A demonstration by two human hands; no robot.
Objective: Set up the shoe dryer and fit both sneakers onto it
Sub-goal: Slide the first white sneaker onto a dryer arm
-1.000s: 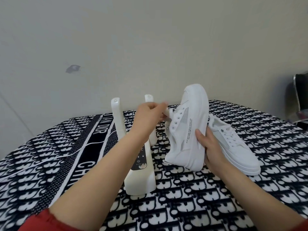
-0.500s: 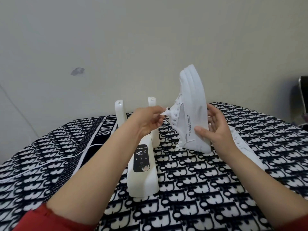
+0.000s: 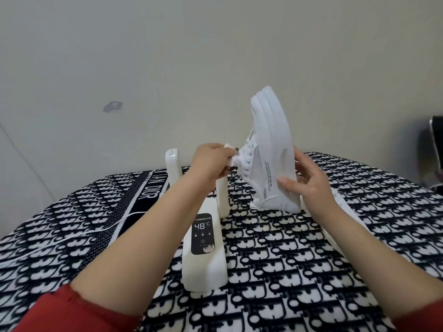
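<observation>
Nearest the camera on the patterned cloth [image 3: 311, 259], the white shoe dryer [image 3: 203, 264] shows 48°C, its two posts rising behind. Beyond it a white sneaker [image 3: 271, 159] stands on end, toe up, sole facing right. The left hand [image 3: 211, 164] pinches its tongue; the right hand [image 3: 309, 180] clasps the heel end, fingers spread across the sole.

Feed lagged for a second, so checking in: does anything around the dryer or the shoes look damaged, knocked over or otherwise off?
Nothing stands out. The shoe dryer stands upright with its display reading 48 °C. Both hands hold the sneaker toe-up beside the right post, not yet on it. The only blemish is a grey mark on the wall.
</observation>
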